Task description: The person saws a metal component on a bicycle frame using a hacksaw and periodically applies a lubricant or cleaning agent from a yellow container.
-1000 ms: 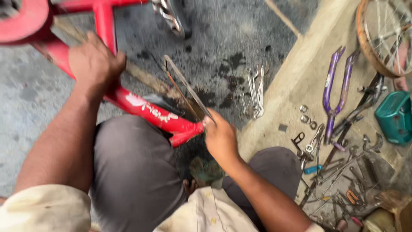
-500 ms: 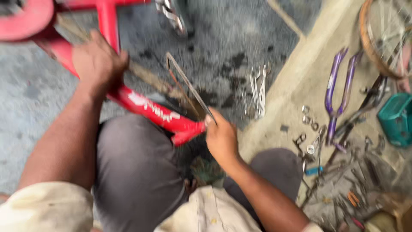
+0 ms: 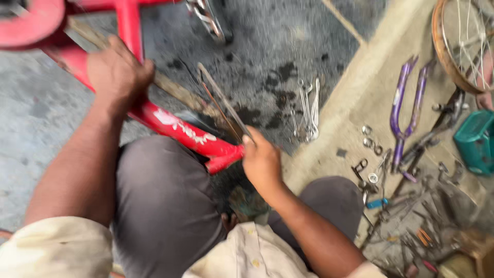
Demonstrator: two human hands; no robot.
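Head camera looks down on one red bicycle frame (image 3: 170, 123), and its upper part is cut off by the top edge, so the full shape is not visible. A white label on the red tube is blurred and cannot be read. The frame lies across the person's grey trousers (image 3: 164, 206). The left hand (image 3: 117, 72) is closed over the red tube near the place where the tubes join; its fingers wrap behind the tube and are hidden. The right hand (image 3: 261, 162) is closed around the handle end of a thin hacksaw (image 3: 224, 105), just beside the lower end of the frame; the handle itself is covered by the fingers. The saw slants up to the left over the dark stained floor (image 3: 288, 46).

One wheel (image 3: 463, 41) is cut off at the right top corner. One purple fork (image 3: 404, 110) lies on the pale slab. One green box (image 3: 476, 141) is half out of view. A small bunch of spanners (image 3: 307, 110) lies on the floor; I cannot count them. The many small tools (image 3: 411, 216) at the right are too blurred to count.
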